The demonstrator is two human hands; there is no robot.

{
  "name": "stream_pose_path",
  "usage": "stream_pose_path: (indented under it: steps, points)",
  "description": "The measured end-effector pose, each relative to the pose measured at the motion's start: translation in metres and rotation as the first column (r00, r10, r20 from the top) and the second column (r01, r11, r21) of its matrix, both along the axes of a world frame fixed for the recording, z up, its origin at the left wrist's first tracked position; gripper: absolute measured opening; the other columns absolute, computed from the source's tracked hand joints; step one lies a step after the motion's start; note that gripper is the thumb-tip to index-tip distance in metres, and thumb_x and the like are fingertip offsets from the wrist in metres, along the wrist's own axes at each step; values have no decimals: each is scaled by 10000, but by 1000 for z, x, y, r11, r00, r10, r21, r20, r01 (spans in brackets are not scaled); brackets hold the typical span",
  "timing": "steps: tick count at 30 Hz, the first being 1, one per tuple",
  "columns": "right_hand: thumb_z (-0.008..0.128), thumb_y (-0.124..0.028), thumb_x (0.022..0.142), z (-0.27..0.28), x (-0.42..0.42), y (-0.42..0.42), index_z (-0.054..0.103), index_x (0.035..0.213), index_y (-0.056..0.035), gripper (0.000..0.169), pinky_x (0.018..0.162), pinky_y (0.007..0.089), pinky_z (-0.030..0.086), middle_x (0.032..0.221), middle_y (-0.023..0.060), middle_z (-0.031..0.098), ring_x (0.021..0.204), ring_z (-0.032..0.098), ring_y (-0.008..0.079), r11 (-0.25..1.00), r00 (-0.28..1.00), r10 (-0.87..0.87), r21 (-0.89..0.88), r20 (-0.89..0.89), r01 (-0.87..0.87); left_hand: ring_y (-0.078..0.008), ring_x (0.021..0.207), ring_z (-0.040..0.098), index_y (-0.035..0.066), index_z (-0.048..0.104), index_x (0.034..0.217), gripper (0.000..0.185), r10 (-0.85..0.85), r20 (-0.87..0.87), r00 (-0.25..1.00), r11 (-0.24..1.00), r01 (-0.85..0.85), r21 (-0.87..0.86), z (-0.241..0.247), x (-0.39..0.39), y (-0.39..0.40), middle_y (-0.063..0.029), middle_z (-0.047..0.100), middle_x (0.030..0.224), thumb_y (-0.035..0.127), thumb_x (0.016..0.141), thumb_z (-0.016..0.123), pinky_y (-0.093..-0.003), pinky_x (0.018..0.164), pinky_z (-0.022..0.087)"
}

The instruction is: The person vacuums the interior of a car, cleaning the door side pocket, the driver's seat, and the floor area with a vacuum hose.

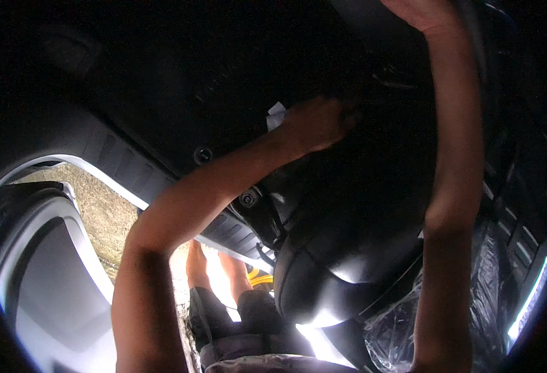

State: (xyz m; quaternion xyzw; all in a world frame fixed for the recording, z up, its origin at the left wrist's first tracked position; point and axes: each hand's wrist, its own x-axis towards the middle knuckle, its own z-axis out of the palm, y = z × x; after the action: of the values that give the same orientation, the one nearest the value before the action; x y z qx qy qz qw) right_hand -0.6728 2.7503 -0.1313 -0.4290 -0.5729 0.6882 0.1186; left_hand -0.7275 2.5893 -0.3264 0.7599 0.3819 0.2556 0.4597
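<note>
My left hand (322, 122) reaches over the dark floor area of a car's interior. Its fingers bend down into deep shadow, so whatever they touch is hidden. A small white tag or slip (275, 116) shows just beside that wrist. My right hand (418, 13) is raised against the top edge of the picture, next to a dark, smooth panel. Only its heel and wrist show; the fingers are cut off. Between my forearms lies a black car seat (320, 279) with a light sheen on its edge.
An open car door (54, 279) stands at the left, beyond the ribbed door sill (124, 156). Two round fittings (248, 198) lie near my left forearm. Clear plastic film (390, 342) covers something at lower right. Outside, a yellow hose or cable (260, 279) lies by my legs (231, 307).
</note>
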Motion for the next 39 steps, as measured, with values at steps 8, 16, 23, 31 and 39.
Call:
stream_pose_path:
  steps: [8,16,23,31,39]
  points:
    - [407,-487,987,-16,-8,-16,368,1427,-90,593,959,442,456,1303,180,508,1144,555,279,921,991,93,370,99,-124,-309,1084,600,170,533,1317,418,-132,-59,989,963,114,-243,48,52,77,-158,620,1176,395,990,402,-486,974,444]
    - [480,-367,984,-24,16,2,427,1374,-67,495,1023,446,391,1359,164,454,1217,482,284,774,837,-394,354,-379,525,-308,1169,564,159,558,1293,451,67,-217,974,978,-107,-177,-18,-45,112,-155,591,1237,438,1001,357,-506,995,433]
    - [520,-372,964,-36,0,-1,495,1301,-60,460,1028,449,369,1266,125,503,1173,486,279,705,690,-481,228,-541,671,-315,1064,627,112,612,1210,461,267,-440,857,960,-194,203,-45,-65,102,-163,647,1127,461,972,427,-515,933,480]
    - [481,-394,981,-26,30,16,431,1370,-73,507,924,381,450,1288,123,481,1073,542,258,708,654,-332,278,-679,649,-225,601,639,27,556,1226,469,425,-300,854,865,-481,-144,2,-299,156,-145,638,786,414,987,443,-396,602,541]
    - [397,-369,920,26,130,42,560,1135,-59,411,887,504,435,1061,155,566,1020,550,332,649,452,-152,257,-879,717,-308,1075,607,116,480,1357,455,203,-517,832,944,-306,-121,-4,-235,39,-193,588,1216,386,1006,374,-452,924,483]
